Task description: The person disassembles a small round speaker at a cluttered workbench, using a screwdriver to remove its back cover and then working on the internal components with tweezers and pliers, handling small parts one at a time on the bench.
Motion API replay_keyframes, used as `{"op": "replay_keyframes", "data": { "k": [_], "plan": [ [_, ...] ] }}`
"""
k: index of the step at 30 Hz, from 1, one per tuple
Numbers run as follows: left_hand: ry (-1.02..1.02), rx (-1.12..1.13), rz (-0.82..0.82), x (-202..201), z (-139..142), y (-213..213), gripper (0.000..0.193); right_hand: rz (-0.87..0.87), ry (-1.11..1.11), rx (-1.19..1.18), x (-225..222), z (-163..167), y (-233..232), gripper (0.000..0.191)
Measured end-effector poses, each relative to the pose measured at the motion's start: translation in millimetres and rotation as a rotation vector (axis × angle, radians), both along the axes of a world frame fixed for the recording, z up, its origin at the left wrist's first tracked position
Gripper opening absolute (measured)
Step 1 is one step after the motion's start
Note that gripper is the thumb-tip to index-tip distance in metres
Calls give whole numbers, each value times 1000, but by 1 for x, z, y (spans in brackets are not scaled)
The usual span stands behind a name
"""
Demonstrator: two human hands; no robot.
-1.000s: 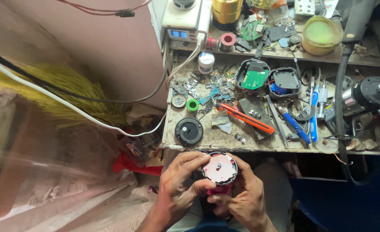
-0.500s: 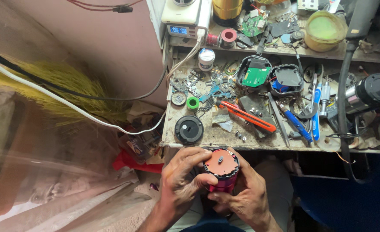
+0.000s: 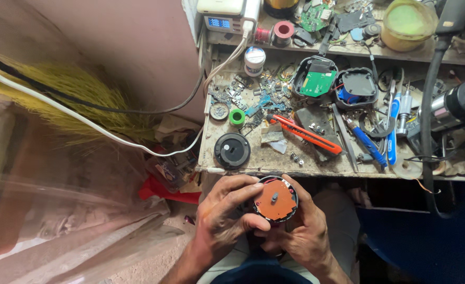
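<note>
I hold a small round device [image 3: 275,200] with an orange circular board on its face, just below the front edge of the workbench. My left hand [image 3: 224,221] wraps its left side, thumb and index finger touching the rim. My right hand [image 3: 301,231] cups it from the right and underneath. A round black cover [image 3: 232,150] lies on the bench just above my left hand.
The worn workbench [image 3: 274,163] carries an orange utility knife [image 3: 305,133], blue-handled tools [image 3: 369,143], two opened black cases with circuit boards [image 3: 316,79], loose parts and a green ring [image 3: 236,117]. A white power unit [image 3: 227,13] and cables sit at the back; a straw broom [image 3: 69,94] lies left.
The device has turned in my hands so its orange face points up more squarely. Both hands have shifted their grip slightly around it.
</note>
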State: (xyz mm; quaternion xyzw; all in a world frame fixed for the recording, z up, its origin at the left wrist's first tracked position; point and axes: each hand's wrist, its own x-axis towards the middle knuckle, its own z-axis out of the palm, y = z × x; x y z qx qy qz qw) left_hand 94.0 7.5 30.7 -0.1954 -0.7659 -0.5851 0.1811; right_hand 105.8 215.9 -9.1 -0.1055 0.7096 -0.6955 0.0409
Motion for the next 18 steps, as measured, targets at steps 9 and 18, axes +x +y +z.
{"op": "replay_keyframes", "data": {
  "k": [9, 18],
  "plan": [
    [41, -18, 9, 0, -1, 0, 63, 25, 42, -15, 0, 2, 0, 100],
    [14, 26, 9, -1, -6, 2, 57, -10, -189, -103, 1, 8, -5, 105]
  ]
}}
